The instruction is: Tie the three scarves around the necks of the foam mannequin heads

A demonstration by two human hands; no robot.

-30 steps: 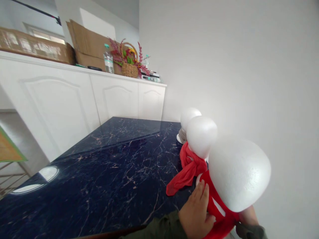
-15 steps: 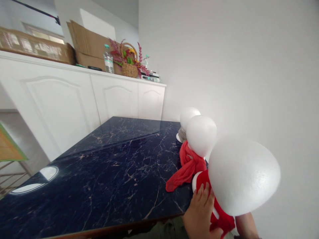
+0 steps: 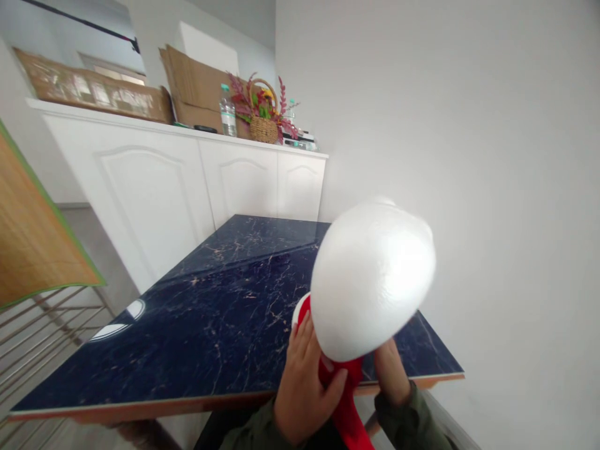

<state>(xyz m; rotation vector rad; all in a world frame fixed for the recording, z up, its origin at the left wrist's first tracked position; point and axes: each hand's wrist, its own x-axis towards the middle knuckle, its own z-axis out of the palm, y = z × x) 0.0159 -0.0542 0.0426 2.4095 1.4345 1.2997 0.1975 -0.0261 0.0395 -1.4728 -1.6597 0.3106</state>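
Observation:
A white foam mannequin head (image 3: pixel 370 275) stands near the table's front edge, large in view, tilted and seen from above. A red scarf (image 3: pixel 349 406) is around its neck, and one end hangs down over the table edge. My left hand (image 3: pixel 304 381) is wrapped round the scarf at the neck, its thumb over the cloth. On the other side of the neck is my right hand (image 3: pixel 391 369); its fingers are hidden behind the foam head. A bit of the white base (image 3: pixel 297 307) shows left of the scarf.
The dark blue marbled table (image 3: pixel 215 325) spreads to the left, with a white wall (image 3: pixel 506 219) on the right. Behind stands a white cabinet (image 3: pixel 145 194) bearing cardboard boxes, a water bottle (image 3: pixel 227 112) and a flower basket (image 3: pixel 264 129). A metal rack (image 3: pixel 42 337) with orange cloth is at left.
The view has swung right, so the front foam head and both hands appear further left. Two other foam heads with scarves, seen earlier, are now hidden behind it. My left hand stays at the red scarf.

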